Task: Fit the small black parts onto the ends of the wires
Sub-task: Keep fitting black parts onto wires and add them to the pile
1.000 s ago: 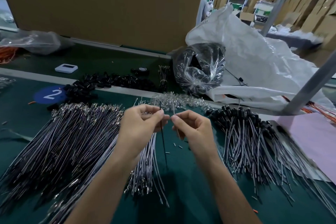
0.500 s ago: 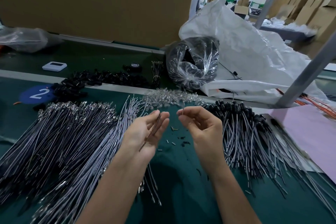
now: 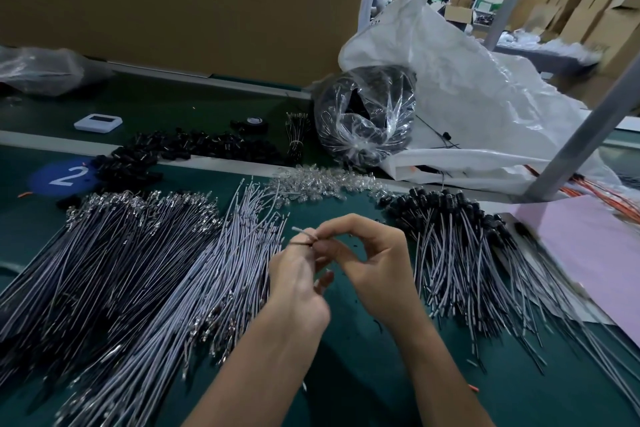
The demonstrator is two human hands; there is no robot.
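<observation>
My left hand [image 3: 298,282] and my right hand [image 3: 374,260] meet above the green mat, both pinching one thin grey wire [image 3: 300,231] whose pale tip sticks out up and to the left. A wide heap of bare grey wires [image 3: 138,270] lies to the left. On the right lies a pile of wires with black parts on their ends [image 3: 457,236]. Loose small black parts [image 3: 194,149] lie in a row at the back. Whether a black part sits between my fingers is hidden.
Clear small parts [image 3: 318,184] are heaped behind my hands. A clear bag of black parts [image 3: 367,118] and a big white sack [image 3: 485,97] stand at the back right. A cardboard wall [image 3: 190,0], a white device [image 3: 98,122], a metal post [image 3: 588,128] and pink sheet [image 3: 588,253] surround the mat.
My hands, apart half a second ago with the left palm open, have come together. Both now pinch the wire, which lies tilted instead of hanging upright.
</observation>
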